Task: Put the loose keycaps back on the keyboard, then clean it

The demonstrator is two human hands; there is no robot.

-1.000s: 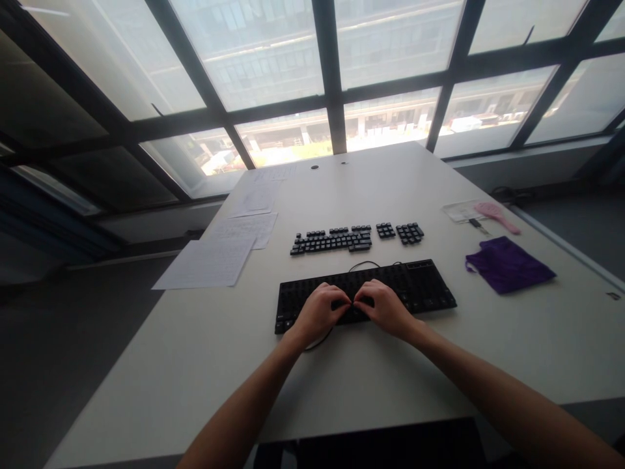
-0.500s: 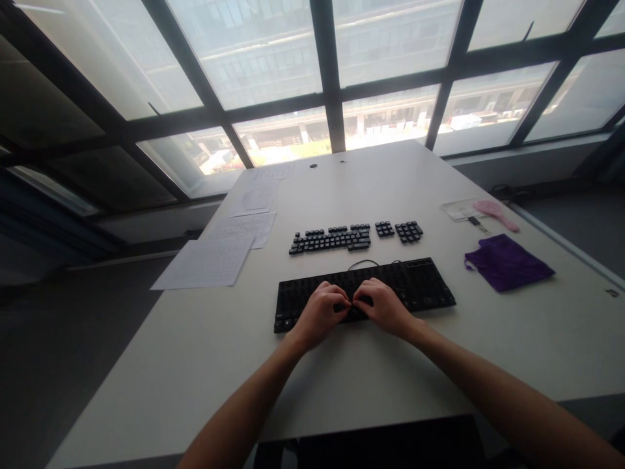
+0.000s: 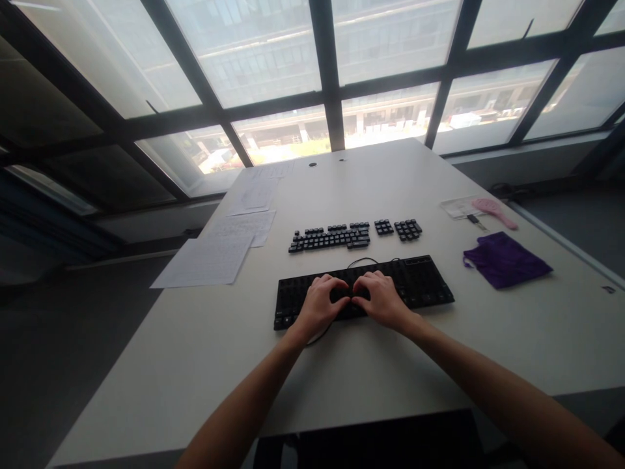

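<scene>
Legible text: none. White rectangular paper sheets (image 3: 202,264), ten o'clock from black rectangular keyboard (image 3: 424,286): faint writing, unreadable. Loose black plastic keycaps (image 3: 329,240), twelve o'clock: marks too small.

The hands cover part of the keyboard (image 3: 424,286); writing on the paper sheets (image 3: 208,262) is too faint to read.

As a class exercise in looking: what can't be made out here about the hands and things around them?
All in head view:
Whether left hand or right hand pinches anything: fingers hide it.
Black plastic keyboard's middle keys: behind hands.
Symbols on loose black keycaps: too small.
Writing on white paper sheets: blurred.
Long black object: bottom edge cuts it.
</scene>
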